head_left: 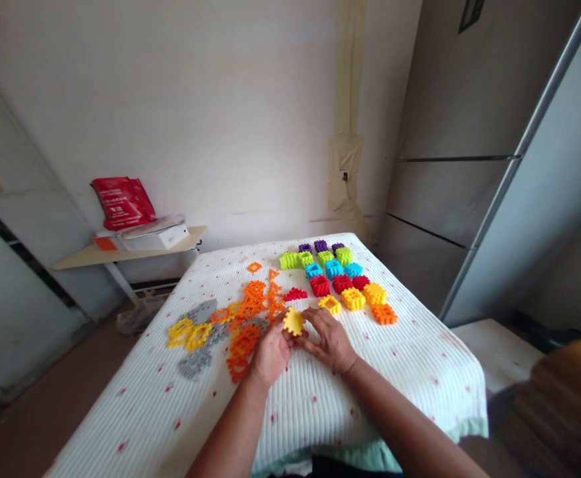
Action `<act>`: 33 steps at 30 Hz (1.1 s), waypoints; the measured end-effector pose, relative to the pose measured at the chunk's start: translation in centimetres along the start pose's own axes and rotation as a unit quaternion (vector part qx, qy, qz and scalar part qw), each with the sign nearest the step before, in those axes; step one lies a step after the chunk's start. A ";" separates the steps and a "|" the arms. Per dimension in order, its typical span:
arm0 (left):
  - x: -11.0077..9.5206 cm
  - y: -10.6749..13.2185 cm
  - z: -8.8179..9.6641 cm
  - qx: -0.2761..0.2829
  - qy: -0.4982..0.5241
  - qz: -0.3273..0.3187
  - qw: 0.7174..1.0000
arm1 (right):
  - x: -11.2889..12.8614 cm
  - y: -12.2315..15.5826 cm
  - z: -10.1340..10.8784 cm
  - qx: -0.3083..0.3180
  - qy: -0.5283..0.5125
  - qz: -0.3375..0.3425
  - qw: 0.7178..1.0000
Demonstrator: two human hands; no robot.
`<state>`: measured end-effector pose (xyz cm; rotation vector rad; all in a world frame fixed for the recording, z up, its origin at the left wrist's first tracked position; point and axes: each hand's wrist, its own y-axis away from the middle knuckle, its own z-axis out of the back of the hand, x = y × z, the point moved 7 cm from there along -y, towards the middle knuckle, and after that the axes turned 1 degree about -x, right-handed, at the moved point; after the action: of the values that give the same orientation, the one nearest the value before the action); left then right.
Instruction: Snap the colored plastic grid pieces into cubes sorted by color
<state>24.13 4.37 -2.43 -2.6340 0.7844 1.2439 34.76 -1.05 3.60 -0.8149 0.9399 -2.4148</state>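
A yellow notched building tile (pixel 293 321) is held up between my two hands over the table. My left hand (pixel 271 348) grips it from the left and below, fingers curled. The fingers of my right hand (pixel 331 338) close on its right edge. Just beyond lie a few red tiles (pixel 295 294) and a stack of yellow tiles (pixel 329 305). Loose orange tiles (pixel 244 342) spread to the left of my left hand, mixed with grey tiles (pixel 196 362) and yellow frame tiles (pixel 198 336).
Colour-sorted stacks stand at the right: orange (pixel 384 314), red (pixel 320 286), blue (pixel 334 268), green (pixel 289 260) and purple (pixel 321 246). A quilted white cloth (pixel 170 425) covers the table. A fridge (pixel 449 166) stands right; a side desk (pixel 85 257) holds a red bag (pixel 122 202).
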 end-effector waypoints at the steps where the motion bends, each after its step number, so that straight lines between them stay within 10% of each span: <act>1: 0.0 0.0 0.0 -0.002 0.002 0.003 1.000 | 0.0 0.0 0.0 -0.001 -0.003 -0.004 1.000; 19: 0.2 0.0 0.1 0.008 -0.037 0.009 0.999 | -0.5 -0.1 1.9 -0.067 0.035 -0.017 0.997; 25: 0.1 0.1 0.5 -0.011 -0.061 0.010 0.998 | -6.3 1.6 9.1 -0.209 0.193 -0.143 0.948; 33: 0.2 -0.1 0.7 -0.007 -0.071 0.006 0.997 | -13.4 3.4 13.5 -0.136 0.368 -0.293 0.872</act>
<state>23.84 4.58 -3.04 -2.5218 0.7719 1.4265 54.06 -2.01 4.35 -0.2363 1.5075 -3.2778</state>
